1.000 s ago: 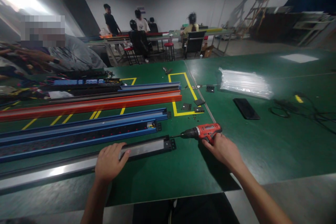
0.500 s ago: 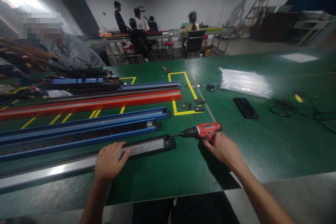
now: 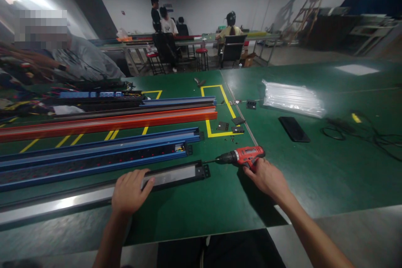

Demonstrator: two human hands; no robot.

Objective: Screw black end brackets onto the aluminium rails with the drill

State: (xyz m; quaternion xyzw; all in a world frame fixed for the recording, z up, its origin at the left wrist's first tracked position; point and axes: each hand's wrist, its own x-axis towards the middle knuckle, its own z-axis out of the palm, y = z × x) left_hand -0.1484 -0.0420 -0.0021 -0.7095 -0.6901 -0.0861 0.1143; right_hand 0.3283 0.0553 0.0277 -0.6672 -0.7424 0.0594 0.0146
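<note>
Head view: right hand (image 3: pixel 270 179) wrapped round red drill (image 3: pixel 250 154); left hand (image 3: pixel 129 191) loosely spread on black-edged rail (image 3: pixel 177 174).

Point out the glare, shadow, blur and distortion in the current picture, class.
Head view: white glare streaks the silver-topped rail; head view: a dark shadow falls on the green table below the red drill and right hand; head view: black cables look soft toward the right edge; head view: the dark wall panel leans, likely lens distortion.
</note>
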